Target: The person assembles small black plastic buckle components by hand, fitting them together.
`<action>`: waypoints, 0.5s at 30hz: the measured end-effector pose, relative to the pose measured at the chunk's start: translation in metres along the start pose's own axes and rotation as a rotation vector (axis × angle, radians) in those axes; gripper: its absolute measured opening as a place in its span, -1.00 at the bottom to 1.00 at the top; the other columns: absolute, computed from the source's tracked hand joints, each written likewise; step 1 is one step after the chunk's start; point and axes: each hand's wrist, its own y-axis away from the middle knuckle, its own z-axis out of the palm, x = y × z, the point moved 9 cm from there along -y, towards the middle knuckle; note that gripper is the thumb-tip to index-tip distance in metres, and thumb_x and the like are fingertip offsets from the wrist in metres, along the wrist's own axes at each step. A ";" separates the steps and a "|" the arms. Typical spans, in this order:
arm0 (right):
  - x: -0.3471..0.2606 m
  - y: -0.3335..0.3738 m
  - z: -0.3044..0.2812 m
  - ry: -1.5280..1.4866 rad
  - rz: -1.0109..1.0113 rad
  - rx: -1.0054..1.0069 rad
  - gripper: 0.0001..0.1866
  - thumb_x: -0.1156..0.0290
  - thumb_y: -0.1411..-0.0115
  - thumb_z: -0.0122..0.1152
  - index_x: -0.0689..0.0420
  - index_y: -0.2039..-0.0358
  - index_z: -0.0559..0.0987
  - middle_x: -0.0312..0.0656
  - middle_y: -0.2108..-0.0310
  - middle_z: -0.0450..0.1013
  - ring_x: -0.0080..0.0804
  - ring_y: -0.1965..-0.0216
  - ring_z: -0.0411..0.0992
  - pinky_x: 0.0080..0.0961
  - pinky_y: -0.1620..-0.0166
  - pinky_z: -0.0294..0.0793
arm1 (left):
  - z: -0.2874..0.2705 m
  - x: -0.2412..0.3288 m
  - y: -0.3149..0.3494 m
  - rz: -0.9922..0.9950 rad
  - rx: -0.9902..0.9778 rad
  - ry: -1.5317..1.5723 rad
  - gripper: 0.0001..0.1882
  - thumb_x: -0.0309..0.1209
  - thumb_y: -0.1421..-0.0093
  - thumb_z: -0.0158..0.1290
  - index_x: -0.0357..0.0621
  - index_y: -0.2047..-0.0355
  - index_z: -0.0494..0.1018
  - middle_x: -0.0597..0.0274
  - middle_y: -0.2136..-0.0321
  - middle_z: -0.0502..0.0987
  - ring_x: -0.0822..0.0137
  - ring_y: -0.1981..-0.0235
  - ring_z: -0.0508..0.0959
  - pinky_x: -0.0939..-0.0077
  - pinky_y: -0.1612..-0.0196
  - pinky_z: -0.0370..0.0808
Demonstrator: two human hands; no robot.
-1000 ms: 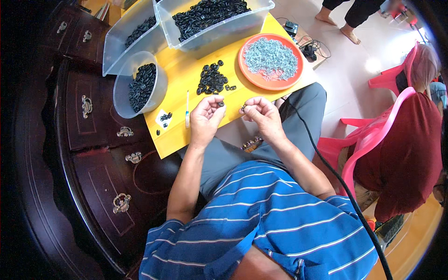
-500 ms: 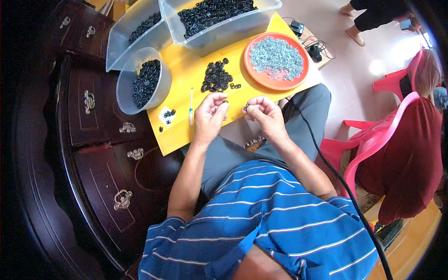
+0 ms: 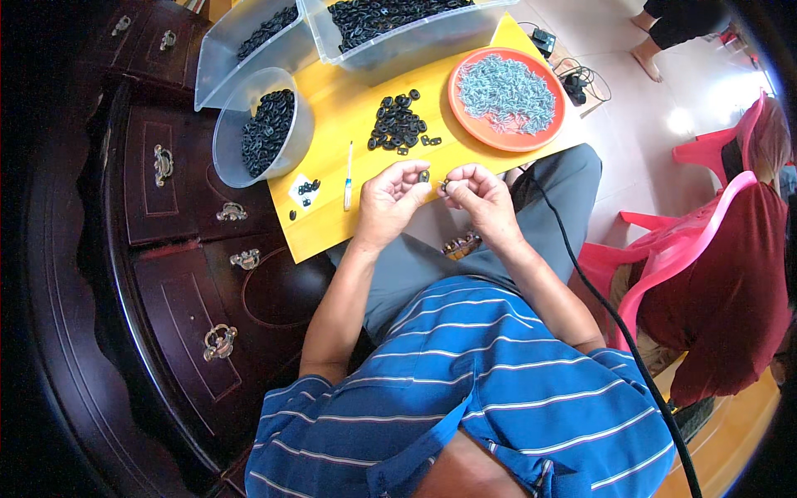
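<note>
Both hands are pinching tiny parts, the left hand a small black ring and the right hand a small piece, just below the yellow surface, so either could be slipping into the lap.

The board is bright yellow, and the loose pile of rings on it is black — as are those in the translucent grey bowl. The round plate is orange, heaped with pale blue-grey bits. The shirt is blue with thin white stripes; the trousers grey (the chairs beside are pink).
</note>
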 end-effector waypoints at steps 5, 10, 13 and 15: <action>-0.005 0.000 0.003 0.012 -0.026 -0.025 -0.87 0.46 -0.30 0.17 0.18 0.18 0.50 -0.28 0.31 0.54 -0.64 0.32 0.47 -0.66 0.19 0.48 | 0.003 -0.001 0.001 -0.006 -0.033 0.028 -0.65 -0.63 -0.18 0.15 -0.30 -0.01 0.49 0.34 0.28 0.56 0.61 0.32 0.52 0.75 0.23 0.51; -0.003 0.002 0.005 -0.029 -0.011 -0.021 -0.87 0.46 -0.30 0.17 0.19 0.17 0.51 -0.31 0.34 0.52 -0.64 0.33 0.46 -0.66 0.21 0.47 | 0.004 0.007 0.001 0.029 -0.015 -0.048 -0.70 -0.59 -0.11 0.23 -0.26 0.11 0.57 0.44 0.40 0.53 0.65 0.42 0.48 0.76 0.30 0.48; -0.001 0.002 0.004 -0.029 -0.005 -0.030 -0.87 0.47 -0.30 0.18 0.20 0.17 0.51 -0.33 0.35 0.50 -0.64 0.34 0.45 -0.66 0.22 0.47 | 0.005 0.006 0.001 0.037 -0.030 -0.066 -0.69 -0.60 -0.08 0.25 -0.24 0.12 0.58 0.45 0.43 0.51 0.65 0.43 0.46 0.75 0.33 0.46; 0.000 0.001 0.004 -0.029 -0.005 -0.035 -0.86 0.47 -0.29 0.18 0.21 0.17 0.51 -0.33 0.36 0.50 -0.64 0.34 0.45 -0.66 0.22 0.47 | 0.004 0.006 0.001 0.042 -0.034 -0.069 -0.68 -0.60 -0.07 0.26 -0.23 0.12 0.58 0.45 0.44 0.50 0.64 0.44 0.45 0.75 0.34 0.45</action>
